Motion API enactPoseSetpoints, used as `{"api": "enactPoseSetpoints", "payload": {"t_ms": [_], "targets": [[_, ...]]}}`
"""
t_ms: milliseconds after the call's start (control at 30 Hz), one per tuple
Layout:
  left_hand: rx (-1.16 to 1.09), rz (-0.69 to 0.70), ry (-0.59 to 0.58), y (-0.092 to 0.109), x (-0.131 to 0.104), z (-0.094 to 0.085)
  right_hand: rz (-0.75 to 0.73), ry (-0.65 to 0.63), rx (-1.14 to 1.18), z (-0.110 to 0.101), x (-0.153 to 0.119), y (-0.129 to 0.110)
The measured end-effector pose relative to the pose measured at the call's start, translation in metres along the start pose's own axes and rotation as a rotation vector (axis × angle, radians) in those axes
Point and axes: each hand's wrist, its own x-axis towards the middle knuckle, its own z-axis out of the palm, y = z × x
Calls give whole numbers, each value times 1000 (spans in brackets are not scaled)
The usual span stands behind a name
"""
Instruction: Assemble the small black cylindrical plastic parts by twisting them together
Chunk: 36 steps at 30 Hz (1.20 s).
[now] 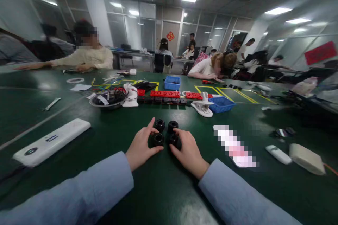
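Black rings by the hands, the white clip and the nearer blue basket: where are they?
black rings [160, 125]: head view, top of the far-left ring.
white clip [202, 108]: head view, its flat base.
blue basket [221, 104]: head view, front wall.

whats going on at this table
A person in light blue sleeves has both hands on a cluster of four small black rings on a green table. The left hand cups the near left ring, forefinger stretched out; the right hand touches the near right one. Beyond lie red blocks, two blue bins and a white clip. Other people sit further back.
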Motion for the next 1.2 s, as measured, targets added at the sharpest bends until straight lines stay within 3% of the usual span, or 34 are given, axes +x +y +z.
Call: {"api": "enactPoseSetpoints", "payload": {"t_ms": [267, 767, 1200], "targets": [[16, 115, -19, 4, -5, -1, -16, 34, -30, -1, -2, -2], [-20, 92, -50, 4, -4, -2, 44, 18, -80, -3, -2, -6], [48, 93, -133, -3, -6, 0, 7, 198, -119, -15, -14, -13]]}}
